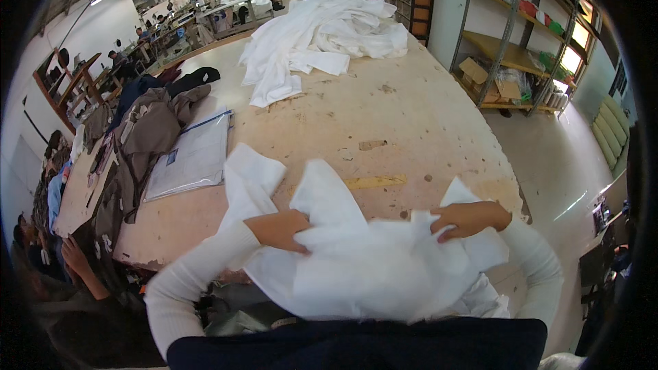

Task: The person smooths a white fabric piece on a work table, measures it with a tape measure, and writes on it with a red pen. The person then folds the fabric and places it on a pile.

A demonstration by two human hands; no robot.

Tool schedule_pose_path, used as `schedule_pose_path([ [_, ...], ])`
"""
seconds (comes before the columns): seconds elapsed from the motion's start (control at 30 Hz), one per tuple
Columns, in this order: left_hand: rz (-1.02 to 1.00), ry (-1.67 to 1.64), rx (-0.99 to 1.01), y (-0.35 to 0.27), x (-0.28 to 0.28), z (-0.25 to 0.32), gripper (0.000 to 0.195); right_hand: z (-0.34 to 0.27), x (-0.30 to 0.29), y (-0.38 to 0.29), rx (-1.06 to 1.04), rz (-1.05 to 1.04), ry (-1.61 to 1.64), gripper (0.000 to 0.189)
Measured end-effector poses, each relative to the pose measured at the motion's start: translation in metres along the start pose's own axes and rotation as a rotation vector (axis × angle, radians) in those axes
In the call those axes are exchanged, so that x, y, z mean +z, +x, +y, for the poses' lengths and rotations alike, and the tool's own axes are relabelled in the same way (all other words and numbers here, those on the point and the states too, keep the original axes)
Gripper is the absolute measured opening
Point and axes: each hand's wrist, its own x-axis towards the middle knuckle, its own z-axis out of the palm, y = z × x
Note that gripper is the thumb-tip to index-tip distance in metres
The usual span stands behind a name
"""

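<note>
A white garment [360, 267] hangs bunched over the near edge of the large wooden table [447, 154], its lower part against my body. My left hand [280, 230] grips its left side, thumb and fingers folded into the cloth. On the other side my right hand [470, 220] pinches the fabric between thumb and fingers. Loose flaps of the cloth stick up past both hands onto the tabletop. Some of the fingertips are hidden in the folds.
A heap of white garments [329, 31] lies at the table's far end. To the left are a plastic-sleeved document [193, 156] bearing writing and brown garments [149, 123]. A co-worker's hand [76, 257] shows at lower left. Metal shelving [506, 36] stands right, beyond the aisle.
</note>
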Motion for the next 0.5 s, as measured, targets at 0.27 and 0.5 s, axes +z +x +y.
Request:
schedule_pose_path([
  [0.27, 1.495, 0.533, -0.379, -0.111, -0.254, -0.071, 0.036, 0.023, -0.272, -0.049, 0.442, 1.723, -1.191, 0.025],
  [0.5, 2.016, 0.938, -0.39, -0.22, -0.282, -0.001, 0.045, 0.017, -0.264, -0.089, 0.36, 1.858, -1.0, 0.026],
])
